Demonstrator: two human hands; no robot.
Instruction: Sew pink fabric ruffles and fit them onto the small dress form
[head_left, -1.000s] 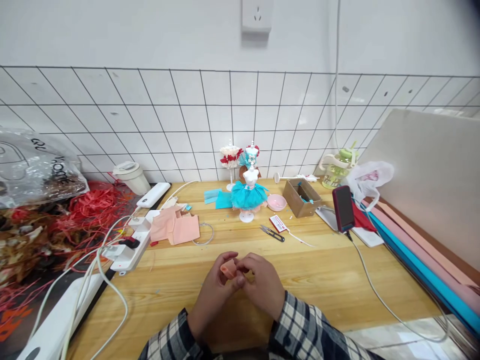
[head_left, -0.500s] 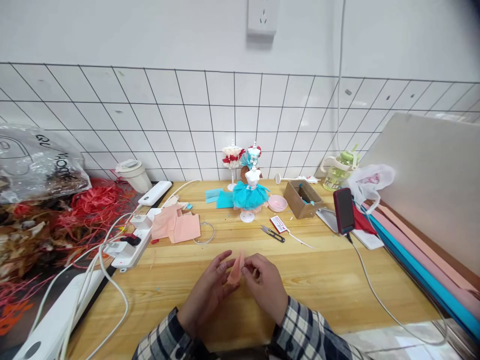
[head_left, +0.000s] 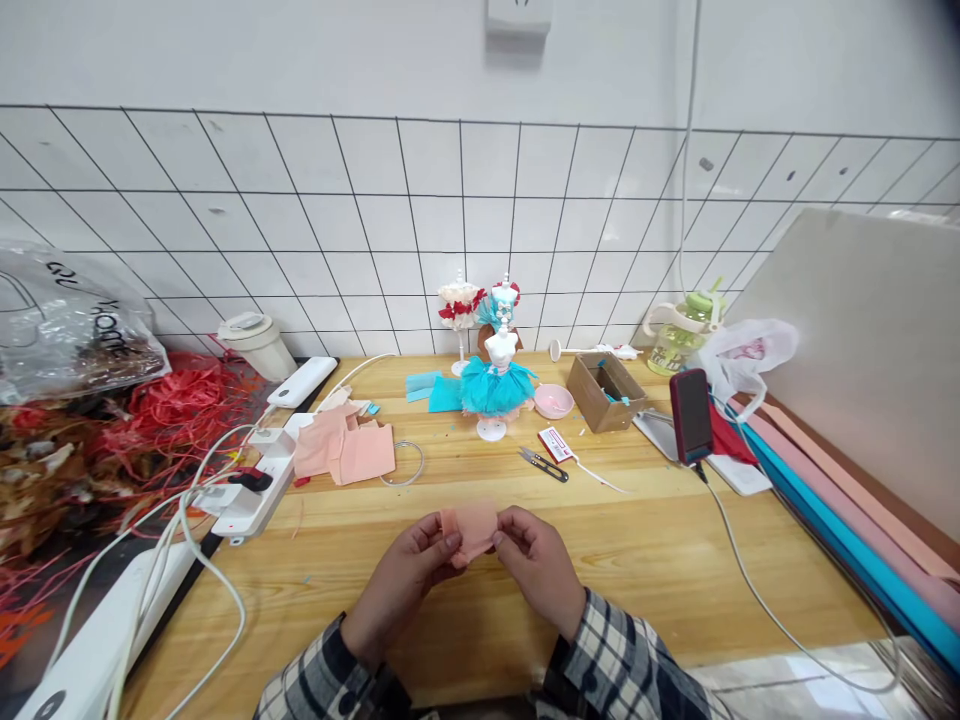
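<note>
Over the near middle of the wooden table (head_left: 645,560), both my hands pinch a small pink fabric piece (head_left: 469,527) spread flat between them. My left hand (head_left: 405,580) grips its left edge with thumb and fingers closed. Closed on the right edge is my right hand (head_left: 538,565). Farther back stand a small mannequin in a turquoise skirt (head_left: 495,385) and two more dressed mannequins (head_left: 461,310). Small thread snips (head_left: 544,464) lie behind my right hand. More pink fabric pieces (head_left: 345,450) lie to the left.
A white power strip (head_left: 251,480) with cables sits at the left, beside red raffia (head_left: 172,400) and a plastic bag (head_left: 67,320). A cardboard box (head_left: 604,392), pink bowl (head_left: 553,402), phone (head_left: 690,415), green bottle (head_left: 679,335) and coloured sheets (head_left: 847,540) fill the right.
The pink piece went from bunched between my fingers, to held upright, to spread flat and wide between both hands. The hands moved slightly apart.
</note>
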